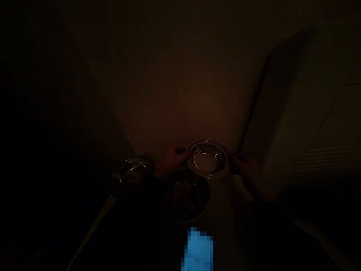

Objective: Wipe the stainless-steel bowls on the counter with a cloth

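A shiny round metal bowl [207,162] with a wide rim is held between my two hands, slightly tilted. My left hand [170,160] grips its left edge, thumb near the rim. On the opposite edge, my right hand [248,169] pinches the rim with its fingers. A darker round bowl [186,195] lies just below and to the left of the held one. Beside my left wrist is another metal bowl [132,171], partly hidden by the dark sleeve. The scene is very dim, so finger details are hard to make out.
A bright blue pixelated patch [199,250] covers something at the bottom centre. A pale wall or panel [180,94] rises ahead. On the right stands a dark upright edge [259,101] beside a lighter surface with horizontal ridges [324,158].
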The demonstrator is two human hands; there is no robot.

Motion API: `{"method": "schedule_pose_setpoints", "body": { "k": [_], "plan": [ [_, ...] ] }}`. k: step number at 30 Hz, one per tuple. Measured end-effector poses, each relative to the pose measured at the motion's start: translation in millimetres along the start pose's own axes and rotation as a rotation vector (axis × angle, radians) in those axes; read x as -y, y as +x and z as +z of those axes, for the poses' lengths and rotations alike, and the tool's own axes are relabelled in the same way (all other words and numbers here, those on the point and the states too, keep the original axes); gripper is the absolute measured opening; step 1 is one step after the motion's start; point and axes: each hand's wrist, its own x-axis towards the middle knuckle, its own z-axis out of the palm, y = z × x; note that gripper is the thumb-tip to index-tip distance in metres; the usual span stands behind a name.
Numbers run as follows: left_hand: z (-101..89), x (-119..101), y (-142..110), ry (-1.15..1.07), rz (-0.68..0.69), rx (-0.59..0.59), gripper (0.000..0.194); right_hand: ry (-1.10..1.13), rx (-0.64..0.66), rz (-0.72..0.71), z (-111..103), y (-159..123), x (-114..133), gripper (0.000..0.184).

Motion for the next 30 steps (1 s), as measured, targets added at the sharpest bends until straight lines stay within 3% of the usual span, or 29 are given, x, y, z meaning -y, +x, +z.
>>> {"method": "schedule_pose_setpoints", "body": {
  "k": [6,12,24,30],
  "plan": [
    [-30.0,20,-27,-0.060,-0.002,-0.068,0.037,-0.104,0.084,-0.050,19,-17,8,0.037],
    [-42.7,36,-54,-0.044,-0.055,-0.049,0.033,-0.234,0.190,-0.122,25,-32,11,0.037],
    [-49.8,84,-70,-0.008,-0.172,-0.125,0.033,-0.390,0.375,-0.141,42,-49,0,0.038],
    [-42.7,93,-76,0.011,-0.232,-0.102,0.038,-0.510,0.402,-0.138,45,-51,-4,0.039]
  ]
}}
